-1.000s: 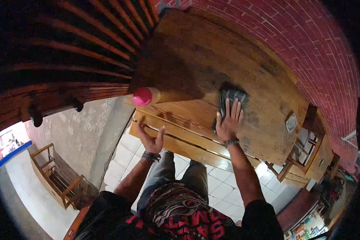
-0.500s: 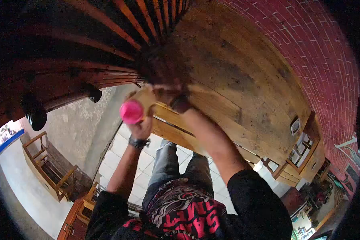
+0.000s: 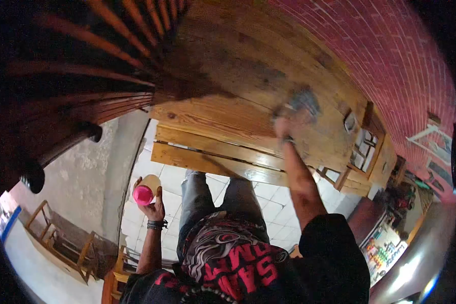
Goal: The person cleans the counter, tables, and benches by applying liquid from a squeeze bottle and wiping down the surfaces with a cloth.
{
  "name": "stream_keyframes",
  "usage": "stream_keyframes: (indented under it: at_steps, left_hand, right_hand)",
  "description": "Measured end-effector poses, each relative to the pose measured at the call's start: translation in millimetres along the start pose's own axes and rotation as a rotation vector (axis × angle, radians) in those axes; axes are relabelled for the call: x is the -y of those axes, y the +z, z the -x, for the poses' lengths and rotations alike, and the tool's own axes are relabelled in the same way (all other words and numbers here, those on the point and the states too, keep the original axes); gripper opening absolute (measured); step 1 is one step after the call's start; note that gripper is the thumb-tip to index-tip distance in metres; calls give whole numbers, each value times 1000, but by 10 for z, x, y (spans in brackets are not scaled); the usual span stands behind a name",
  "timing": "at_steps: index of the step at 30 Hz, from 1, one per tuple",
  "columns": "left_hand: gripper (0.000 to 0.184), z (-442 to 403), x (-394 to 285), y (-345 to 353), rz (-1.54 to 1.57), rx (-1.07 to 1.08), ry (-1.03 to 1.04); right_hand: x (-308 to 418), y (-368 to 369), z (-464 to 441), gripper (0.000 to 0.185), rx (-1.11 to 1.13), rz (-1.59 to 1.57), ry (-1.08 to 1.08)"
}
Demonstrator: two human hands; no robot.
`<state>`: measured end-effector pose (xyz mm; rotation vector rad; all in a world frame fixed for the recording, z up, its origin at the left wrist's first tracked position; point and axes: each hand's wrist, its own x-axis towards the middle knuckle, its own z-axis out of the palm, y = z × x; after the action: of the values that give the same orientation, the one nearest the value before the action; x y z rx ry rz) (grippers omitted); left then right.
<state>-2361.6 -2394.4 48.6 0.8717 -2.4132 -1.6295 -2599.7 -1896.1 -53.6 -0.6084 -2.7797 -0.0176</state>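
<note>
A container with a bright pink lid point(image 3: 143, 195) and a pale body is held by my left hand point(image 3: 153, 206), its fingers wrapped round it, low at the left beside the table. My right hand point(image 3: 290, 123) is stretched forward over the wooden table point(image 3: 207, 119), blurred by motion. Under and just beyond its fingers lies a dark grey cloth point(image 3: 304, 102), pressed to the tabletop. A small pale rectangular object point(image 3: 349, 122) rests near the table's right end.
A wooden bench point(image 3: 213, 158) runs along the table's near side. Dark wooden slats point(image 3: 121, 30) rise at the upper left. A red brick wall point(image 3: 380, 66) borders the far right. Wooden chairs point(image 3: 55, 243) stand at the lower left, above white floor tiles.
The container was first upright near the table's left corner; my left hand has taken hold of it and drawn it down and back. My right hand swept left, then returned right with the cloth.
</note>
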Motion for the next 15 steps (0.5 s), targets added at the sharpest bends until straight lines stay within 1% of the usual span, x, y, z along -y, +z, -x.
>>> stream_keyframes:
  at_steps: [1, 2, 4, 5, 6, 7, 8, 9, 11, 13, 14, 15]
  left_hand:
    - [75, -15, 14, 70, 53, -21, 14]
    - [78, -53, -19, 149, 42, -25, 26]
    - [78, -188, -115, 358, 110, 21, 42]
    - [79, -359, -192, 495, 63, 41, 174]
    - [79, -523, -386, 650, 39, 62, 204]
    - [77, -683, -427, 836, 401, 87, 119]
    - [76, -884, -424, 996, 758, 115, 25]
    - [72, -1119, -304, 1112, 980, 247, -30]
    - [67, -1421, -306, 1473, 1191, 399, -103]
    - [52, -1735, -693, 1925, 703, 330, 189]
    - [49, -1849, -878, 2153, 460, 292, 334]
    - [49, -1956, -996, 2378, 460, 305, 340]
  right_hand:
    - [483, -123, 52, 59, 85, -57, -148]
    - [996, -292, 129, 59, 206, -128, -297]
    - [1937, -706, 294, 60, 514, -308, -576]
    - [2294, -863, 360, 60, 633, -408, -684]
    - [2570, -993, 437, 60, 657, -522, -785]
    - [2692, -936, 545, 60, 380, -639, -833]
    - [2731, -843, 604, 60, 95, -744, -875]
    - [2615, -730, 546, 60, 78, -735, -856]
    - [2378, -554, 446, 58, 396, -972, -780]
    - [1537, -987, 140, 60, 525, -528, -503]
    - [1117, -466, 243, 62, 444, -173, -441]
    - [667, -538, 241, 63, 241, -266, -337]
